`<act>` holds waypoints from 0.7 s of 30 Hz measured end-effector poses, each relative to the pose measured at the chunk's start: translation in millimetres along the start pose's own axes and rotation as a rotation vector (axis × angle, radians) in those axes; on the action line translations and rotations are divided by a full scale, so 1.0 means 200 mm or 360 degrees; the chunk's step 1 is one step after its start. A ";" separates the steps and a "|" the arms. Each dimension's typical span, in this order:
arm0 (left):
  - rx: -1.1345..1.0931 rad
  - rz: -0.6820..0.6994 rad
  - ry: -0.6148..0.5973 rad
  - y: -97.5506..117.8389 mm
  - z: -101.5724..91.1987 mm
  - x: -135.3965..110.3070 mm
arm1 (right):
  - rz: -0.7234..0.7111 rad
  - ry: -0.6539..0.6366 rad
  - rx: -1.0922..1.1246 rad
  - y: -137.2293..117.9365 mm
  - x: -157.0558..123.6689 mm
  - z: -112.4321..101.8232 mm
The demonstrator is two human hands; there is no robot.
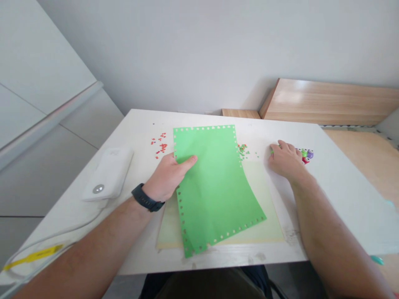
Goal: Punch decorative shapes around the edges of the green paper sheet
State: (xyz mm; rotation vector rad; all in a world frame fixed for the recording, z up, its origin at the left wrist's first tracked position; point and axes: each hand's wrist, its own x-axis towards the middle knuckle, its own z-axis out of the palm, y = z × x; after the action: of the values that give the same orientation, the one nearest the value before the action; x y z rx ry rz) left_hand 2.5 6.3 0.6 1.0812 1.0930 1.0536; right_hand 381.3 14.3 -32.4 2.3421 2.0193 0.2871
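My left hand (170,174), with a dark watch band on its wrist, grips a bright green sheet of paper (215,182) by its left edge, thumb on top. Small punched holes run along the sheet's edges, and its lower part bends up off the table. Beneath it lies a pale yellow-green sheet (262,195). Over on the right, my right hand (285,160) rests low on the table with bent fingers; a sliver of green shows by its fingertips, mostly hidden. Beside it stand several small colourful objects with eye shapes (307,154), in purple, green and red.
Red paper bits (162,147) lie left of the green sheet, and green and red bits (243,151) to its right. A white device (109,174) with a cable and a yellow tag (34,256) occupies the table's left side. Behind is a wall.
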 end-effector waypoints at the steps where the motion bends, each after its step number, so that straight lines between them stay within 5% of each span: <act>1: 0.0012 -0.0011 -0.0012 0.00 0.00 0.00 | 0.0019 0.0004 -0.0007 0.01 0.00 0.00; 9: 0.0270 0.0087 -0.0312 -0.03 0.00 -0.01 | 0.0044 0.0030 -0.0051 0.03 0.01 0.04; 21: 0.1081 0.0388 -0.0351 0.00 0.02 -0.05 | 0.0094 0.0157 0.0016 -0.01 0.02 0.03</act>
State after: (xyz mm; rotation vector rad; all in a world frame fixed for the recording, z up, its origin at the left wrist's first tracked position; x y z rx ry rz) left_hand 5.7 -3.6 3.3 1.8642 1.1869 0.7261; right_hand 381.7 18.2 -38.8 2.4433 2.0000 0.4032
